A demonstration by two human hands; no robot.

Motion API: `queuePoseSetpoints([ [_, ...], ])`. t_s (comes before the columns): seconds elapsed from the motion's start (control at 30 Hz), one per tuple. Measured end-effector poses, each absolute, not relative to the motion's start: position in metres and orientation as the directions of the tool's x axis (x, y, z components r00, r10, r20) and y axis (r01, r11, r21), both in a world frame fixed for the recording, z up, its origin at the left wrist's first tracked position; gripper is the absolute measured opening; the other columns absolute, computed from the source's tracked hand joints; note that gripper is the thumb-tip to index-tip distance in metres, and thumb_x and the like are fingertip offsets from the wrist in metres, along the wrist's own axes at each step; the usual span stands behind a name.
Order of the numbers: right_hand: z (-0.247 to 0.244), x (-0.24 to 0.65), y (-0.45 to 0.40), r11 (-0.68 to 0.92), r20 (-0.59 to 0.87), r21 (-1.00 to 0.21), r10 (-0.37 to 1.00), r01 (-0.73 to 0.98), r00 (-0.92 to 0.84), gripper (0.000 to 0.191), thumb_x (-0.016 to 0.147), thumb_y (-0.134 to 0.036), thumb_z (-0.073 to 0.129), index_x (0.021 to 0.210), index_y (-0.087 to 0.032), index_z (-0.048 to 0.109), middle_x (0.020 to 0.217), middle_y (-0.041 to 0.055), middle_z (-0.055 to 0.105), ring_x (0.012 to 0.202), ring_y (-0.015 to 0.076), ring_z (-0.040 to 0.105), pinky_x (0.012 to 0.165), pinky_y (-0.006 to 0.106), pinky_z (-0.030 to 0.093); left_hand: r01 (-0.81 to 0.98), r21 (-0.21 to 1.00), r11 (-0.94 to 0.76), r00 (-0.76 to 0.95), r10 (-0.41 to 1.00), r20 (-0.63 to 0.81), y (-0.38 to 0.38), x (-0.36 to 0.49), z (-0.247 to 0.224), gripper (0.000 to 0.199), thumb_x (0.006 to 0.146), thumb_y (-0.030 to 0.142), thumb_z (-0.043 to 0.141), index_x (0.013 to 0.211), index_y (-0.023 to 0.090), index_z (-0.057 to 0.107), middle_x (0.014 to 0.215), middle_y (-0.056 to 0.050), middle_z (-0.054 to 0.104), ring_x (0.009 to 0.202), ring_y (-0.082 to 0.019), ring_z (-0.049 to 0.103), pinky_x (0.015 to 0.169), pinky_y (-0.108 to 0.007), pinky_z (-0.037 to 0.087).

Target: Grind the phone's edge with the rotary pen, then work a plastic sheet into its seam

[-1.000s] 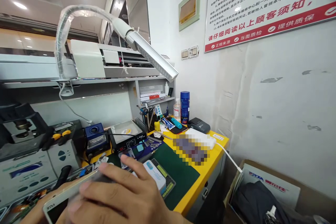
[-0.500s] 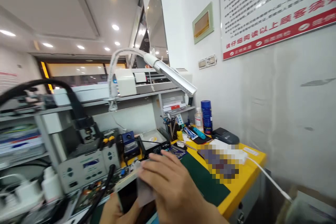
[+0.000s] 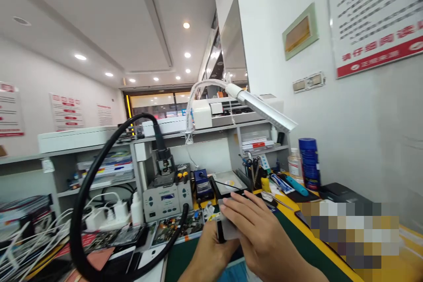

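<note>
My left hand (image 3: 205,249) is closed around a phone (image 3: 219,232) with a dark screen and a light edge, held up over the bench at the bottom middle. A greyish, see-through flat sheet (image 3: 228,221) lies against the phone's face. My right hand (image 3: 259,229) is at the sheet, its long fingers together over the sheet's upper part. The right thumb is hidden. Most of the phone is covered by the sheet and the hands.
A hot-air rework station (image 3: 167,200) with a thick black hose (image 3: 79,211) stands to the left. A tray of small parts (image 3: 180,227) lies before it. Further right are a blue spray can (image 3: 309,163) and a clear bottle (image 3: 294,165). A white lamp (image 3: 264,110) hangs above.
The view has swung left, so the bench things sit farther right. Both hands still hold the phone and sheet close together, and less of the dark screen shows.
</note>
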State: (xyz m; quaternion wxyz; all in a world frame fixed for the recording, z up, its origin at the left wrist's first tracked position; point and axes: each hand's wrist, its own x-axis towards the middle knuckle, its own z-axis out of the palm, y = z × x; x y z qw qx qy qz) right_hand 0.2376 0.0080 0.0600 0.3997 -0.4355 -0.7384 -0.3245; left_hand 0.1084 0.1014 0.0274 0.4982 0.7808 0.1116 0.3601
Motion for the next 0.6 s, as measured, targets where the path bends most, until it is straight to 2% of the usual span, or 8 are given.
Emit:
queuePoseSetpoints([
  [0.13, 0.058, 0.241, 0.016, 0.435, 0.856, 0.259, 0.31, 0.862, -0.414, 0.047, 0.093, 0.0, 0.041, 0.13, -0.018, 0.065, 0.132, 0.0023, 0.072, 0.125, 0.0215, 0.065, 0.117, 0.042, 0.038, -0.218, 0.876, -0.43, 0.721, 0.534, 0.441, 0.101, 0.107, 0.019, 0.036, 0.088, 0.046, 0.067, 0.074, 0.015, 0.056, 0.074, 0.0, 0.046, 0.072, -0.014, 0.038, 0.062, -0.024, 0.035],
  [0.2, 0.056, 0.246, 0.021, 0.414, 0.831, 0.292, 0.336, 0.862, -0.443, 0.049, 0.093, 0.0, 0.042, 0.134, -0.018, 0.062, 0.136, 0.0022, 0.07, 0.13, 0.0197, 0.061, 0.123, 0.04, 0.028, -0.241, 0.876, -0.417, 0.729, 0.518, 0.447, 0.101, 0.106, 0.015, 0.033, 0.089, 0.045, 0.067, 0.08, 0.014, 0.059, 0.077, 0.0, 0.046, 0.075, -0.014, 0.039, 0.067, -0.024, 0.037],
  [0.27, 0.053, 0.251, 0.025, 0.379, 0.812, 0.32, 0.361, 0.868, -0.458, 0.048, 0.095, -0.002, 0.045, 0.139, -0.018, 0.059, 0.141, 0.0036, 0.066, 0.135, 0.0192, 0.056, 0.125, 0.04, 0.023, -0.256, 0.878, -0.406, 0.74, 0.502, 0.447, 0.103, 0.104, 0.011, 0.032, 0.089, 0.044, 0.068, 0.081, 0.014, 0.061, 0.078, 0.001, 0.045, 0.075, -0.014, 0.038, 0.067, -0.024, 0.036],
  [0.43, 0.053, 0.255, 0.032, 0.396, 0.791, 0.364, 0.347, 0.843, -0.504, 0.047, 0.097, -0.006, 0.049, 0.143, -0.015, 0.056, 0.145, 0.0062, 0.062, 0.14, 0.0188, 0.05, 0.125, 0.038, 0.024, -0.265, 0.875, -0.405, 0.731, 0.508, 0.456, 0.111, 0.104, -0.002, 0.033, 0.088, 0.045, 0.069, 0.088, 0.012, 0.068, 0.079, 0.0, 0.052, 0.076, -0.014, 0.042, 0.067, -0.024, 0.039],
  [0.6, 0.056, 0.263, 0.04, 0.416, 0.788, 0.382, 0.32, 0.825, -0.526, 0.044, 0.096, -0.011, 0.052, 0.138, -0.019, 0.059, 0.136, 0.0053, 0.069, 0.132, 0.0206, 0.058, 0.125, 0.04, 0.027, -0.152, 0.889, -0.432, 0.723, 0.565, 0.398, 0.117, 0.107, -0.013, 0.035, 0.086, 0.048, 0.069, 0.097, 0.015, 0.072, 0.085, -0.004, 0.064, 0.081, -0.02, 0.055, 0.071, -0.03, 0.047],
])
